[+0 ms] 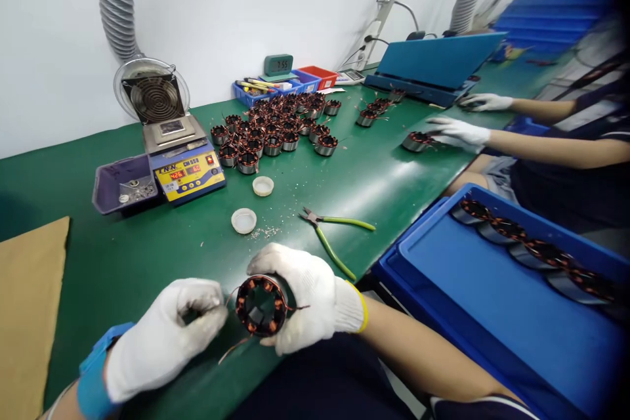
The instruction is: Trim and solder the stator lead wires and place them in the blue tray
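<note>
My right hand [310,295], in a white glove with a yellow cuff edge, is wrapped round a motor stator [280,305] above the table's front edge. The stator is a steel ring with copper windings, its open middle turned up towards me. Loose copper wire ends stick out from it on several sides. On its left, my gloved left hand [167,335] pinches thumb and forefinger together at the tip of one thin lead wire [231,295]. Beyond my hands lie green-handled cutting pliers [339,233], jaws apart, and small whitish bits beside two shallow white cups [244,220] [262,186].
Many stators [275,128] crowd the table's back. A yellow-blue solder pot [189,174] with a fume hood stands left, beside a purple tray [105,187]. Cardboard [29,302] lies far left. A blue crate [492,315] holding stators is at right. A co-worker's gloved hands [462,131] handle a stator.
</note>
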Demonstrator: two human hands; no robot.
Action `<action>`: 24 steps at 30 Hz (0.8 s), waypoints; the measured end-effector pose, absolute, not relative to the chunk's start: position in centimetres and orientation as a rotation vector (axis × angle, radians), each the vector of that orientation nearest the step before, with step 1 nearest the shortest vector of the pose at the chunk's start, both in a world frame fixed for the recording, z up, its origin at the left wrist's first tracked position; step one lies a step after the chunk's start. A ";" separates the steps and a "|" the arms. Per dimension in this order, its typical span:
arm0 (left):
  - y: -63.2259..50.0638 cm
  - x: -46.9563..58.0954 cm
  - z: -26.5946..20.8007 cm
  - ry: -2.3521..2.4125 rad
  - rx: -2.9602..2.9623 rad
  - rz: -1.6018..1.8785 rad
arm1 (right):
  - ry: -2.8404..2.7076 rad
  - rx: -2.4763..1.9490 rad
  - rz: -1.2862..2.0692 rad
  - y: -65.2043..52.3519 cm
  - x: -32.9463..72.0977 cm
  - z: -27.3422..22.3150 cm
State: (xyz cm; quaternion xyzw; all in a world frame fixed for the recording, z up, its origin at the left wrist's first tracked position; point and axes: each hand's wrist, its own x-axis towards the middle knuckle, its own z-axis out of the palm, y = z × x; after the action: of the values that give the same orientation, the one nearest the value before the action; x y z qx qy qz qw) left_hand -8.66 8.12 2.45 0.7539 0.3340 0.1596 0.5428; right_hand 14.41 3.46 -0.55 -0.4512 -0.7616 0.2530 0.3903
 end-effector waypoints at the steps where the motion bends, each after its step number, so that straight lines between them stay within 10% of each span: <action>1: 8.3 -9.1 2.7 0.768 1.750 0.368 | -1.920 -1.164 0.622 3.4 14.7 -0.4; 19: 8.4 -8.4 2.6 0.915 1.235 0.788 | -1.867 -1.303 0.581 2.9 14.6 -1.2; 24: 8.5 -7.6 2.3 1.038 1.601 0.142 | -1.780 -1.448 0.609 2.7 14.4 -1.1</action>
State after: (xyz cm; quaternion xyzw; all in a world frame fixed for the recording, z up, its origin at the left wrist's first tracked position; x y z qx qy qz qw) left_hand -7.56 8.54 2.34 0.6838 0.4432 0.0608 0.5764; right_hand 14.37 2.66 -1.11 -0.5655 -0.6952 0.2377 0.3747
